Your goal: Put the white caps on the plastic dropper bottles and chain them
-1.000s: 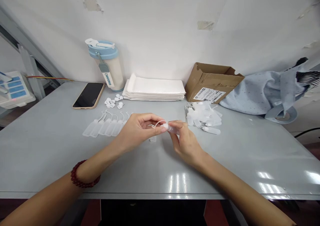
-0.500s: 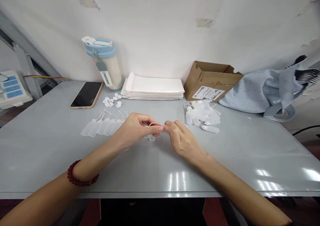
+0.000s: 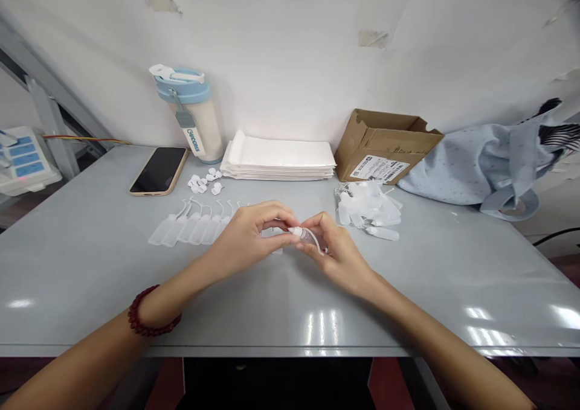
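Note:
Between my hands is a small translucent squeeze bottle (image 3: 309, 236) with a white nozzle and a thin curved strap, lying on its side above the table. My left hand (image 3: 256, 232) pinches the white nozzle end (image 3: 296, 231) between thumb and fingers. Closed around the bottle's body is my right hand (image 3: 339, 250), which partly hides it. A row of similar bottles (image 3: 194, 227), straps pointing away from me, lies left of and partly behind my left hand. Beyond my right hand rests a loose pile of such bottles (image 3: 369, 205). Another clear piece shows under my left fingers, mostly hidden.
Several small white caps (image 3: 206, 182) lie near a phone (image 3: 158, 171) and a tumbler (image 3: 194, 117). Along the wall stand a stack of white padded envelopes (image 3: 278, 156), a cardboard box (image 3: 387, 147) and a light blue cloth bag (image 3: 457, 165). The grey table (image 3: 254, 313) has a straight front edge.
The bottle has been turned round: its strap arched over my left fingers before and now curves toward my right hand. My right fingers have opened out around the body, exposing the nozzle.

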`<state>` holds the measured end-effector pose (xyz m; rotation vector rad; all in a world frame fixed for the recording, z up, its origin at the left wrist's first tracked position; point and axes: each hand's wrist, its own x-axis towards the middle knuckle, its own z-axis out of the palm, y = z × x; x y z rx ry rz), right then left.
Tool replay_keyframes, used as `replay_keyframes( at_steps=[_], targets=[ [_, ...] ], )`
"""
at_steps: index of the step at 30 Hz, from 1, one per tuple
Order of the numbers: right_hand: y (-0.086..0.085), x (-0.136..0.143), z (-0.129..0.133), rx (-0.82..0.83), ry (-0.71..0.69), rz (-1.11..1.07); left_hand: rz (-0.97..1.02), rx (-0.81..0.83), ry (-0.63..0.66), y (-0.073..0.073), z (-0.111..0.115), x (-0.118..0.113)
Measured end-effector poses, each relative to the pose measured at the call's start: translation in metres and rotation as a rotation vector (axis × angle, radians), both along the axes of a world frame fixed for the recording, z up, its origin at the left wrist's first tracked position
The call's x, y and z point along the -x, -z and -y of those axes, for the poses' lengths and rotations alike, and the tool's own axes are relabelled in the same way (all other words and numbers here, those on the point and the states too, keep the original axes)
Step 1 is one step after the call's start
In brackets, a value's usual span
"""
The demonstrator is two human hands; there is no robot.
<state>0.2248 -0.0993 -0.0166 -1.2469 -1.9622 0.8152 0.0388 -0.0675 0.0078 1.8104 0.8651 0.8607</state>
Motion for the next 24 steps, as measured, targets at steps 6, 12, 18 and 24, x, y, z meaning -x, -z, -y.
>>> replay_keyframes(
  at_steps=[6, 12, 18, 24],
  targets=[
    [0.014, 0.0, 0.002, -0.276, 0.041, 0.1, -0.076, 0.283, -0.017, -0.004, 0.0, -0.001],
    [0.009, 0.001, 0.004, -0.315, -0.035, 0.082, -0.055, 0.304, 0.001, -0.008, 0.003, -0.001],
    [0.003, 0.002, 0.003, -0.269, -0.072, 0.081, -0.035, 0.275, 0.021, -0.002, 0.006, -0.002],
    [0.01, -0.001, 0.0, -0.282, -0.074, 0.074, -0.099, -0.153, 0.093, 0.005, 0.006, -0.005]
  ],
)
